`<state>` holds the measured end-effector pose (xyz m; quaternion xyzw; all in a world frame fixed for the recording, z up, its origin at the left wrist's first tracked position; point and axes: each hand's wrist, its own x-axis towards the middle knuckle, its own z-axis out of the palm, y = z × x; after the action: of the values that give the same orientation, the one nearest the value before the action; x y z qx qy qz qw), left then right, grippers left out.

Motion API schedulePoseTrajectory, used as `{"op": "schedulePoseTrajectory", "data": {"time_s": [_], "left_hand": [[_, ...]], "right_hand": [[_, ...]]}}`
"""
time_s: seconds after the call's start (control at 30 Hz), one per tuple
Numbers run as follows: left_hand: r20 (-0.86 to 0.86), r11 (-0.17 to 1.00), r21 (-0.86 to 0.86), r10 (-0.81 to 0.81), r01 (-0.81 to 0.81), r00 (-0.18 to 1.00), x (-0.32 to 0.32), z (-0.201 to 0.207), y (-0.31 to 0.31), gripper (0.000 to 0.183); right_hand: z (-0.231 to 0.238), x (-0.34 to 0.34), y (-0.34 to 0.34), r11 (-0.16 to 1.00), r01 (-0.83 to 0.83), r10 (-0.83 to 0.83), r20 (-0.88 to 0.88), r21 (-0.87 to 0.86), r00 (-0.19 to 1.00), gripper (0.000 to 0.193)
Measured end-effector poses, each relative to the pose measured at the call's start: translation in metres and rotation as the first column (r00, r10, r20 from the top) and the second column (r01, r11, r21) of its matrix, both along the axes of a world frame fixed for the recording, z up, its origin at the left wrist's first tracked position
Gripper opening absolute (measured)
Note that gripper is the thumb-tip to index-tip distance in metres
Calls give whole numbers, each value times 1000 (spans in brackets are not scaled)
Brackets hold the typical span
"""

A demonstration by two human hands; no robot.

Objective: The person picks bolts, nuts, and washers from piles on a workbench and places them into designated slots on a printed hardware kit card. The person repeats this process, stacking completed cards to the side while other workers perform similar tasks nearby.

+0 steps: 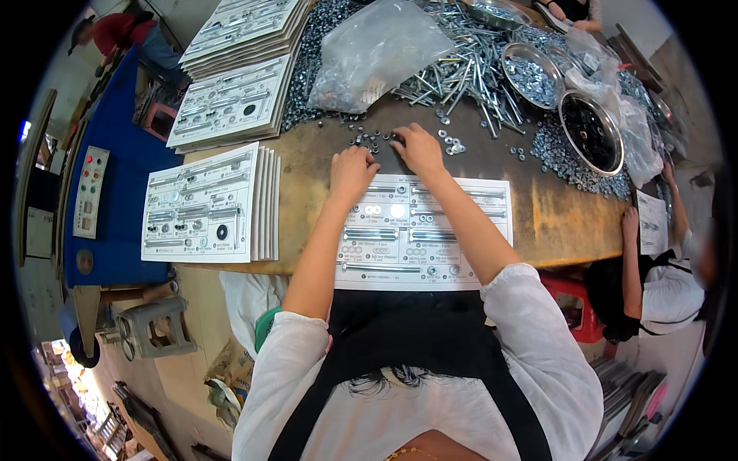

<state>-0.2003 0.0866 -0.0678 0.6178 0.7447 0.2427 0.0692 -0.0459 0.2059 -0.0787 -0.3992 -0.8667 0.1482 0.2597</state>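
A white printed card (377, 282) lies before me on the wooden table, with bolts, washers and nuts sitting on its printed outlines. Just beyond its far edge, my left hand (353, 174) is closed, fingers curled beside a few loose small nuts (374, 141). My right hand (420, 152) reaches past the card, its fingertips pinched together at a dark small nut; whether they grip it is too small to tell. Flat washers (452, 144) lie just right of that hand. What the left fingers hold, if anything, is hidden.
Stacks of filled cards (201, 203) stand at the left. A plastic bag (380, 50) and heaped bolts (469, 73) cover the far side. Metal bowls (590, 132) with small parts stand right, near a co-worker's arm (630, 261). A blue machine (115, 177) stands far left.
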Motion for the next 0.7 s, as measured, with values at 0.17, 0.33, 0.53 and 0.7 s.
{"op": "schedulePoseTrajectory", "data": {"time_s": [0.17, 0.33, 0.53, 0.7], "left_hand": [[-20, 1000, -8, -9, 9, 1000, 1, -1, 2, 21], [-21, 998, 50, -27, 28, 999, -1, -7, 3, 21], [-17, 1000, -20, 3, -3, 1000, 0, -5, 3, 22], [-3, 999, 29, -27, 27, 1000, 0, -5, 2, 20]], "right_hand": [[-3, -5, 7, 999, 27, -26, 36, -32, 999, 21], [-1, 3, -5, 998, 59, -59, 12, -4, 998, 21], [1, 6, 3, 982, 4, -27, -120, -188, 992, 19], [25, 49, -16, 896, -133, -75, -439, -423, 895, 19]]}}
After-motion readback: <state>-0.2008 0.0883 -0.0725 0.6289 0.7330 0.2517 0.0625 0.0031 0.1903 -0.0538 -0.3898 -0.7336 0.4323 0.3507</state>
